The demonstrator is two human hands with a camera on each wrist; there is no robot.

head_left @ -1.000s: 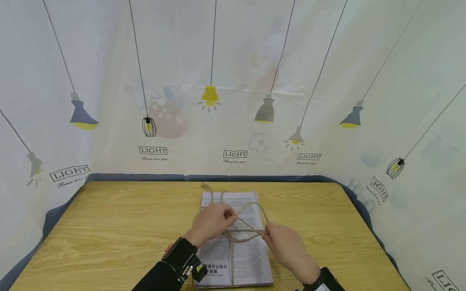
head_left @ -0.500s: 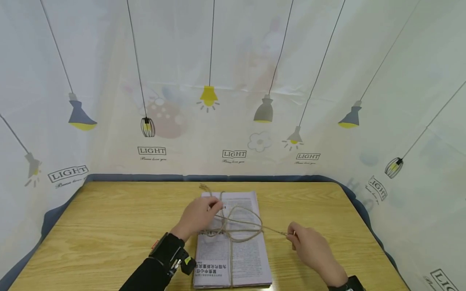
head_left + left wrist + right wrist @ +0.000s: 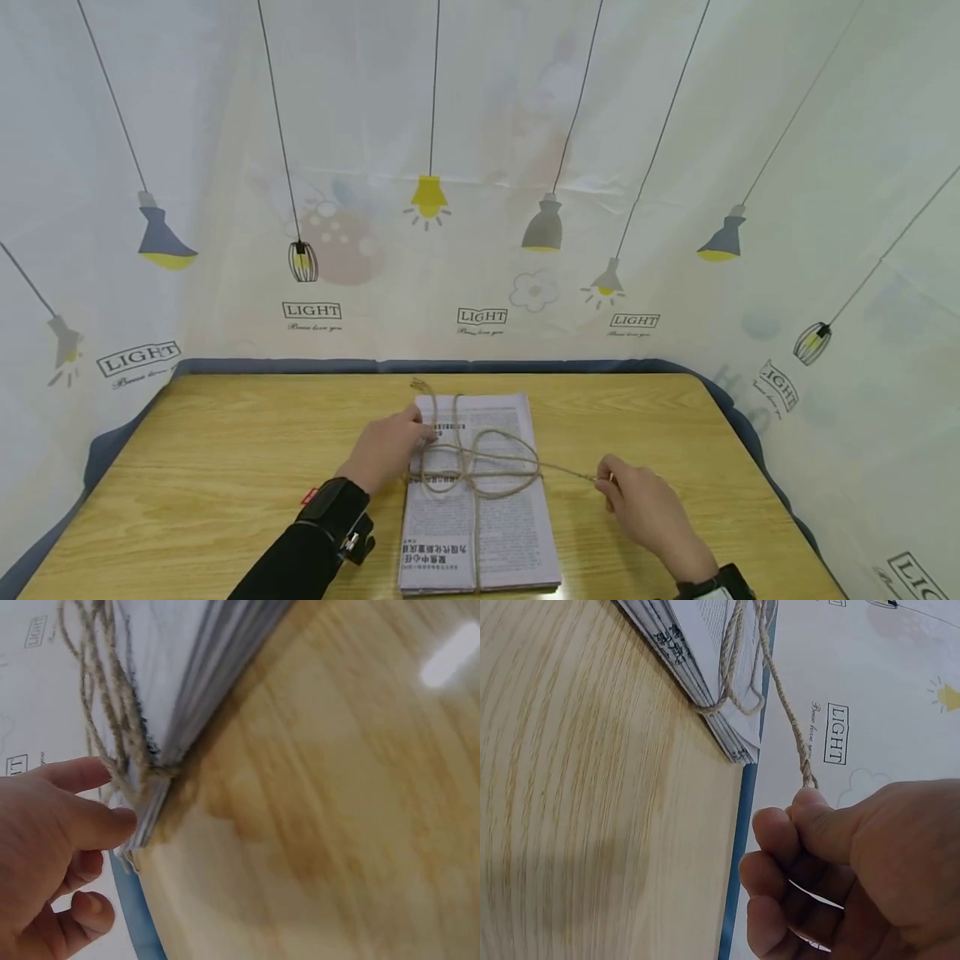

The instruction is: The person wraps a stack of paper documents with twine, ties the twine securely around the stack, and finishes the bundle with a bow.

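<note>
A stack of newspapers point(image 3: 517, 542) lies on the table, wrapped lengthwise and crosswise with twine point(image 3: 477, 546). Loose loops of the twine form a bow shape over the crossing. At the stack's left edge is my left hand point(image 3: 384, 450); in the left wrist view its thumb and index finger stand apart beside the twine strands point(image 3: 112, 682). To the right of the stack, my right hand point(image 3: 648, 517) pinches an end of twine between thumb and index finger. That strand point(image 3: 787, 705) runs taut back to the crossing in the right wrist view.
The wooden table point(image 3: 225, 467) extends on both sides of the stack. A frayed twine end point(image 3: 422, 385) sticks out past the stack's far left corner. Behind the table hangs a pale cloth point(image 3: 465, 267) printed with lamps. Each wrist wears a black strap point(image 3: 333, 508).
My right hand has drawn a twine end out to the right. My left hand has moved left, off the loop, which now lies on the newspapers.
</note>
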